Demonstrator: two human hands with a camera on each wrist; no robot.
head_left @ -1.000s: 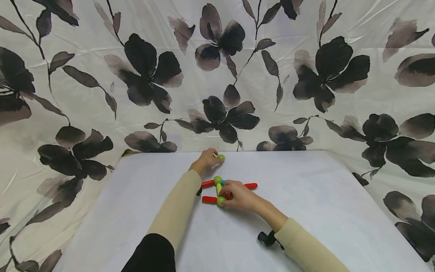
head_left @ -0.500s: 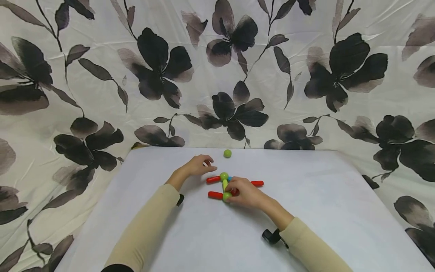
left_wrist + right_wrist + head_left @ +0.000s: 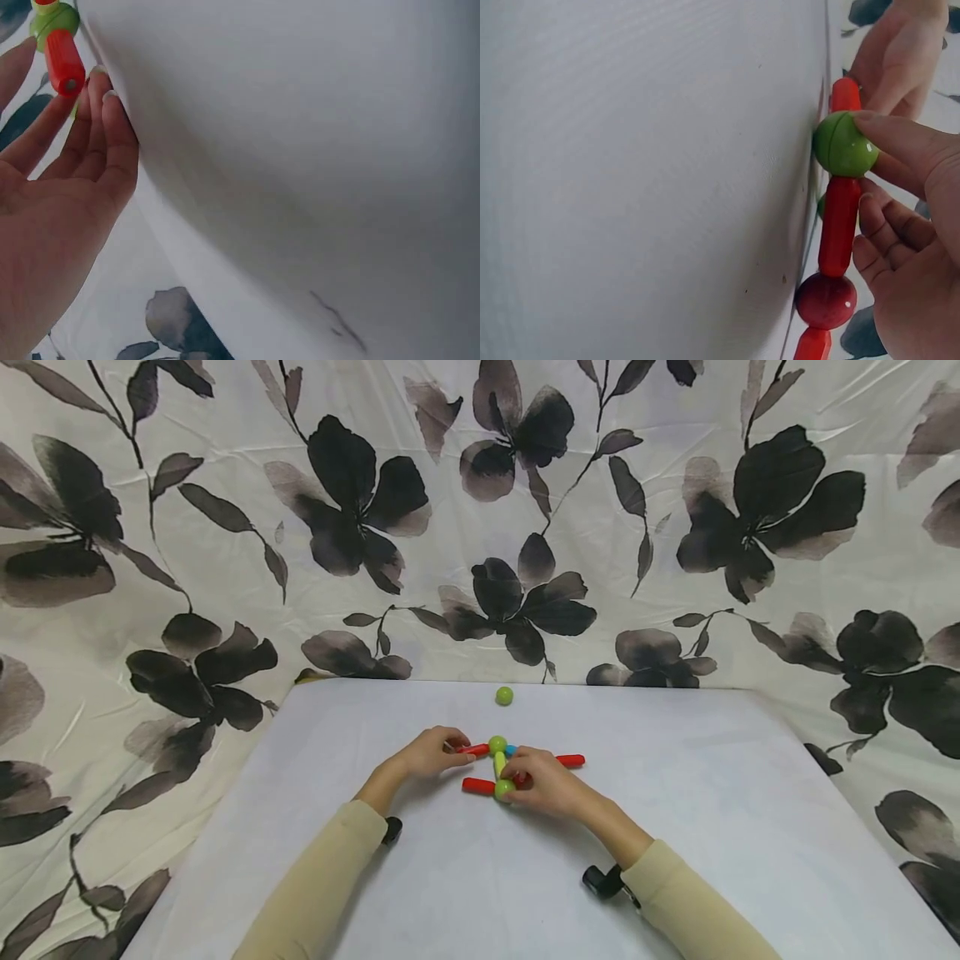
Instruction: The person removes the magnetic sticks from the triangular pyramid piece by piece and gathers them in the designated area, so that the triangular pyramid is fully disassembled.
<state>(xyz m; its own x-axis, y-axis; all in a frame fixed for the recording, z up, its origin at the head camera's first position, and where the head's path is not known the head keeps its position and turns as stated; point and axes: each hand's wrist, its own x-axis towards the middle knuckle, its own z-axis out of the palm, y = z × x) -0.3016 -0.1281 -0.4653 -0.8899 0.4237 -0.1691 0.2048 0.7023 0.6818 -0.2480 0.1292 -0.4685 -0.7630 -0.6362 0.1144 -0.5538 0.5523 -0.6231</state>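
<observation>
A figure of coloured rods and balls lies on the white table. My right hand (image 3: 549, 783) pinches its near green ball (image 3: 504, 790), thumb on the ball in the right wrist view. A red rod (image 3: 478, 786) points left from that ball. On its other side, a red rod (image 3: 840, 225) leads to a dark red ball (image 3: 826, 300). A yellow-green rod (image 3: 499, 765) runs to the far green ball (image 3: 497, 744). At the far-left red rod (image 3: 64, 64), my left hand (image 3: 429, 753) has its fingers extended around the rod's end, the thumb apart from it.
A loose green ball (image 3: 504, 696) lies near the table's back edge. Part of a blue piece (image 3: 512, 750) and a red rod (image 3: 571, 760) show beyond my right hand. A floral cloth (image 3: 420, 527) hangs behind the white table (image 3: 675, 827).
My left hand has let go of the loose green ball at the back and come nearer, to the far-left red rod. The right hand keeps its place at the near green ball.
</observation>
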